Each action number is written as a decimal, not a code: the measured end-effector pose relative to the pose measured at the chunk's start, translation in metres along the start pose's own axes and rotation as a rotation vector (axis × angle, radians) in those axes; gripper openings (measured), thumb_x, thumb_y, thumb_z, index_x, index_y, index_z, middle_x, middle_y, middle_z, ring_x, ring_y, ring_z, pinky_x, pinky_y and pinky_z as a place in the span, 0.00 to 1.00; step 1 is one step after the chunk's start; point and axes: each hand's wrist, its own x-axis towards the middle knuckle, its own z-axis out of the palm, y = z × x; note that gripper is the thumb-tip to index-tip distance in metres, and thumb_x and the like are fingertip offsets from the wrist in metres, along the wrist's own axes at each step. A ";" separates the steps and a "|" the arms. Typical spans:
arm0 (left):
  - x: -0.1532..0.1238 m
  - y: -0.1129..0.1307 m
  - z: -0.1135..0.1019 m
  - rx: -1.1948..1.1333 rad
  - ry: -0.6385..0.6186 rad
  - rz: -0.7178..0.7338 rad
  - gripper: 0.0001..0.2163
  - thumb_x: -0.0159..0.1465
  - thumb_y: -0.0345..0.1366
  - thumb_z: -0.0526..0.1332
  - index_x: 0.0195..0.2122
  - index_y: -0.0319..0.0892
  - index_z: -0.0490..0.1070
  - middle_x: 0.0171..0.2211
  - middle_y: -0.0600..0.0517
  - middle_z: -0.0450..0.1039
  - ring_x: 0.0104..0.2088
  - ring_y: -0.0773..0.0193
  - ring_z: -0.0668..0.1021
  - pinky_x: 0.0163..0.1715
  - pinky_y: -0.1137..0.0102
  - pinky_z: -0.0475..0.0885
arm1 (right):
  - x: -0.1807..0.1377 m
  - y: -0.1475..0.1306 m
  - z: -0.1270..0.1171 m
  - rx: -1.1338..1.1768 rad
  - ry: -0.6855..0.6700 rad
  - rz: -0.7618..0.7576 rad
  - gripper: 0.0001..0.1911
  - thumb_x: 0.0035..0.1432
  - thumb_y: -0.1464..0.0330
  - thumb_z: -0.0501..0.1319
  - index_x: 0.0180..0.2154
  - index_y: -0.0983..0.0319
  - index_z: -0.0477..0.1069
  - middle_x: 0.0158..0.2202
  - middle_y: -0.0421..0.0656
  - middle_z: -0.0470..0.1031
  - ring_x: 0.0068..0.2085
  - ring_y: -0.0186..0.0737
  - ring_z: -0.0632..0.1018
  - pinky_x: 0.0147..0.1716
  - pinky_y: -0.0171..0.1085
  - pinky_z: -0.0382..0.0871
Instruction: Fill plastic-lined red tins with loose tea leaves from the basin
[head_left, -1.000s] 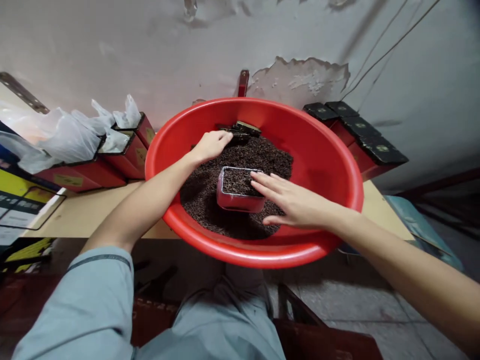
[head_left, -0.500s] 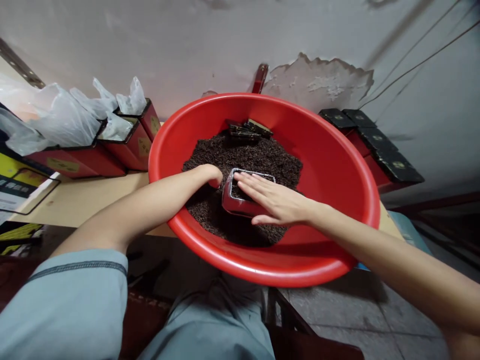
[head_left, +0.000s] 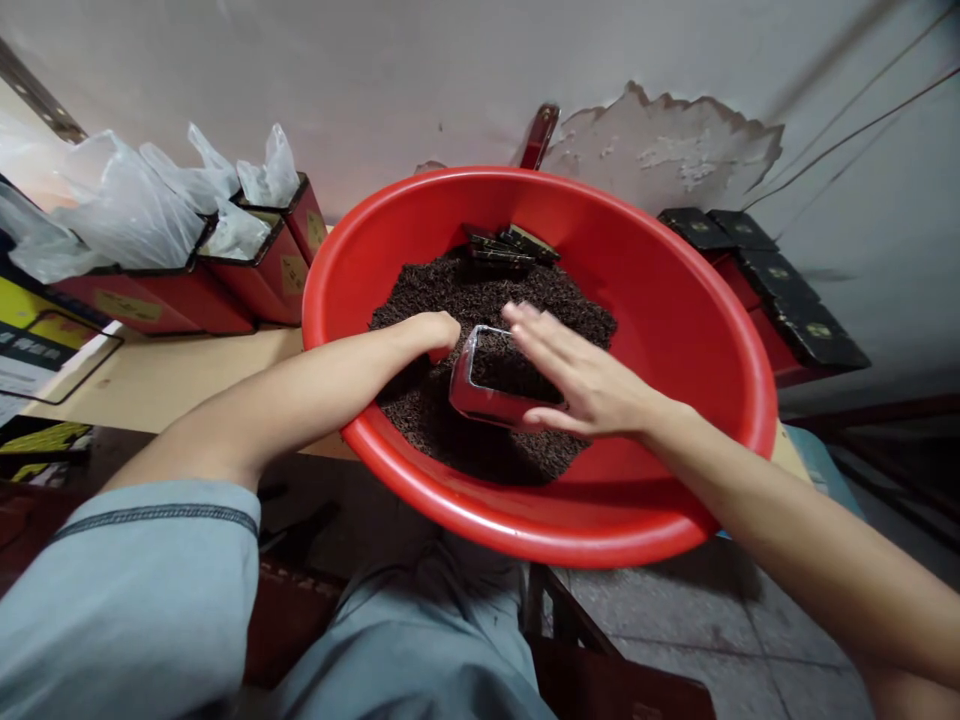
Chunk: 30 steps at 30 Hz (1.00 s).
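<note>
A large red plastic basin (head_left: 701, 400) holds a heap of dark, dry loose tea leaves (head_left: 427, 295). In its middle, a red tin (head_left: 487, 405) with a clear plastic lining at its rim is filled with the same leaves. My right hand (head_left: 581, 385) hovers over the tin's right side, fingers stretched, palm down and holding nothing; whether the thumb touches the rim I cannot tell. My left hand (head_left: 439, 335) is bent down into the leaves at the tin's left side, its fingers hidden. Small dark lids (head_left: 506, 247) lie piled on the leaves behind.
Red tins (head_left: 259, 270) with plastic bags (head_left: 135, 215) sticking out stand on the pale board (head_left: 187, 375) at left. More red tins with black lids (head_left: 787, 295) stand at right. Behind the basin, a dark red strip (head_left: 540, 135) leans against the peeling wall (head_left: 667, 150).
My right hand has lifted off the leaves in the tin and shifted slightly right. My left hand stays beside the tin. The whole view has moved slightly.
</note>
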 end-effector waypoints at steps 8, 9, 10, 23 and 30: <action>-0.027 -0.004 -0.062 0.005 0.282 0.052 0.10 0.60 0.33 0.71 0.43 0.42 0.86 0.31 0.49 0.84 0.38 0.55 0.86 0.46 0.66 0.79 | -0.002 -0.002 0.003 0.080 -0.098 -0.037 0.55 0.68 0.42 0.58 0.80 0.62 0.36 0.79 0.56 0.45 0.78 0.60 0.52 0.75 0.60 0.53; -0.030 -0.004 -0.064 -0.023 0.360 0.128 0.09 0.61 0.33 0.71 0.43 0.42 0.86 0.33 0.49 0.85 0.40 0.55 0.85 0.49 0.65 0.78 | -0.003 -0.001 0.002 0.090 -0.067 -0.039 0.52 0.69 0.42 0.57 0.80 0.62 0.40 0.79 0.56 0.48 0.78 0.59 0.55 0.75 0.60 0.55; -0.033 -0.002 -0.065 -0.051 0.424 0.214 0.09 0.62 0.34 0.70 0.44 0.42 0.85 0.36 0.49 0.85 0.42 0.56 0.85 0.50 0.65 0.77 | -0.005 0.000 -0.002 0.092 0.000 -0.020 0.49 0.70 0.43 0.56 0.79 0.61 0.46 0.78 0.55 0.52 0.77 0.58 0.58 0.74 0.60 0.57; -0.057 0.054 -0.053 -0.246 0.396 0.897 0.10 0.64 0.30 0.70 0.43 0.51 0.87 0.47 0.50 0.87 0.45 0.60 0.87 0.49 0.67 0.78 | -0.011 0.001 -0.022 0.058 0.689 0.171 0.24 0.77 0.54 0.48 0.55 0.57 0.78 0.49 0.51 0.82 0.51 0.52 0.82 0.50 0.54 0.79; -0.058 0.044 -0.058 -0.459 0.455 0.807 0.07 0.64 0.31 0.70 0.41 0.46 0.87 0.45 0.50 0.87 0.44 0.60 0.87 0.51 0.65 0.79 | -0.011 0.002 -0.016 0.049 0.677 0.137 0.26 0.76 0.54 0.50 0.66 0.56 0.71 0.57 0.54 0.76 0.57 0.55 0.79 0.55 0.56 0.77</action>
